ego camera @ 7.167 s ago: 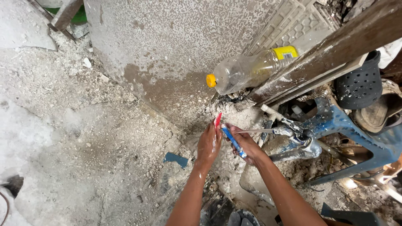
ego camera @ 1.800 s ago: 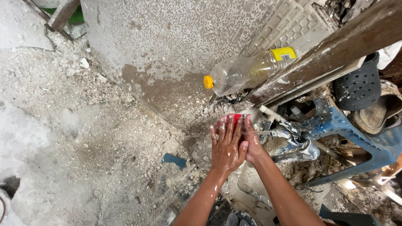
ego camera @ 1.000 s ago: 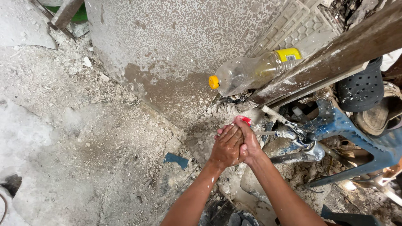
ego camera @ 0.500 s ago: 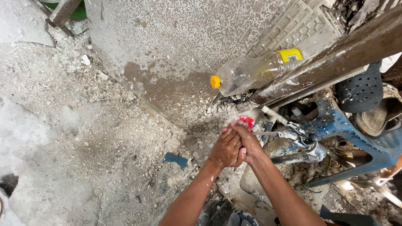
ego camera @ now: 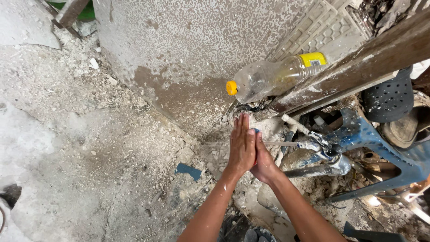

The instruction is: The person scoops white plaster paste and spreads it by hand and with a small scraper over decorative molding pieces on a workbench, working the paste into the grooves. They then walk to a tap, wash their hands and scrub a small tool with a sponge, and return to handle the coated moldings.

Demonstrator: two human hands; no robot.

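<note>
Left hand (ego camera: 242, 145) and right hand (ego camera: 263, 157) press palm to palm below a tilted plastic bottle (ego camera: 273, 79), beside a tap (ego camera: 324, 150).

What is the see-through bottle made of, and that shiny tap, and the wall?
Bottle: clear plastic, likely, thin and dented, with a yellow cap. Tap: metal, it seems, grey and shiny. Wall: looks like rough concrete or plaster, speckled grey, darker and wet-looking low down.

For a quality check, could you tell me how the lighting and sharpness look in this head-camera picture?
Head view: soft, even daylight with no hard shadows; the hands and the bottle are sharp; a mild sheen shows on the wet forearms; the lens bends the plank and the wall towards the edges.
</note>
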